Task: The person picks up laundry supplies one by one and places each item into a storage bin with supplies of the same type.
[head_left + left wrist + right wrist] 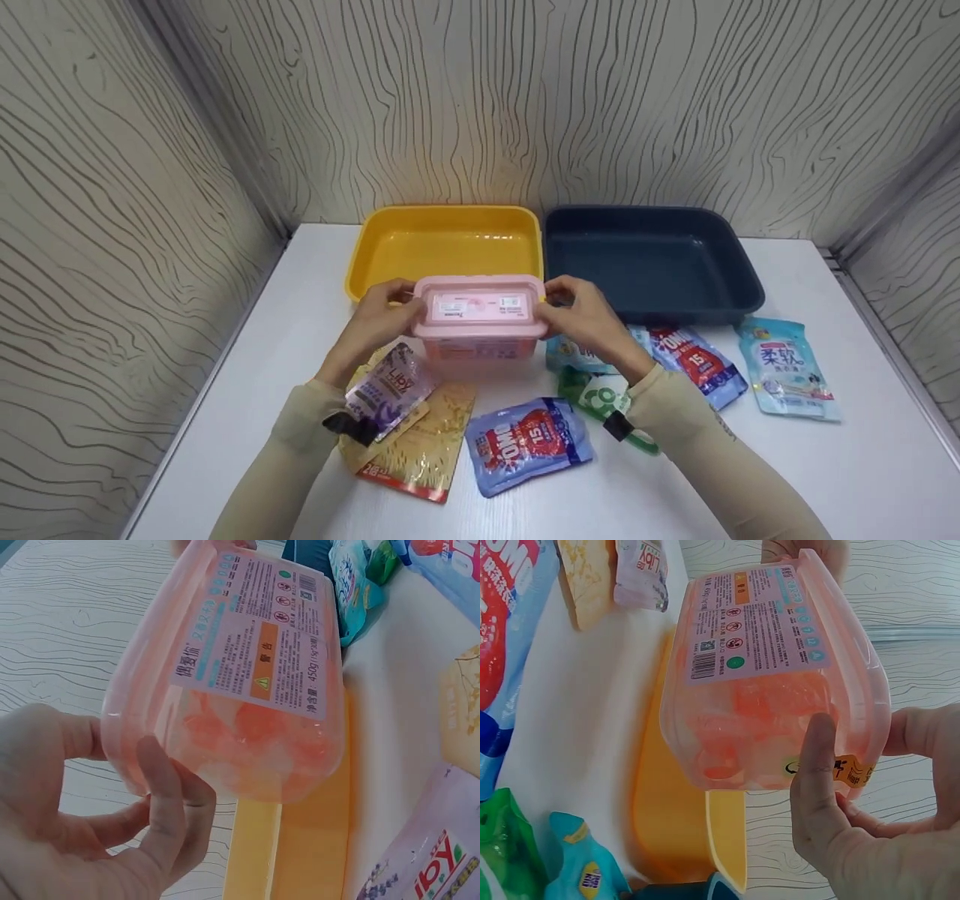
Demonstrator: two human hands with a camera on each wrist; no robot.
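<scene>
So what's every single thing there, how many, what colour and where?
Yellow bin: 1, yellow, back left
Navy bin: 1, dark blue, back right
Lidded tub: 1, pink, held before yellow bin
OMO pouches: 2, blue, middle and right
Gold pouch: at least 1, gold, front left
Liby pouch: 1, purple, on gold pouch
Light-blue pouches: 2, light blue, right
Green pouch: 1, green-white, mid-right
Table: 1, white, below
Walls: 3, cream, around
Sleeves: 2, beige, left and right
Wrist straps: 2, black, over sleeves
Hands: 2, bare, gripping tub

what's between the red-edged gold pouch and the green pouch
In the head view, a blue OMO pouch lies between the red-edged gold pouch and the green pouch.
</scene>
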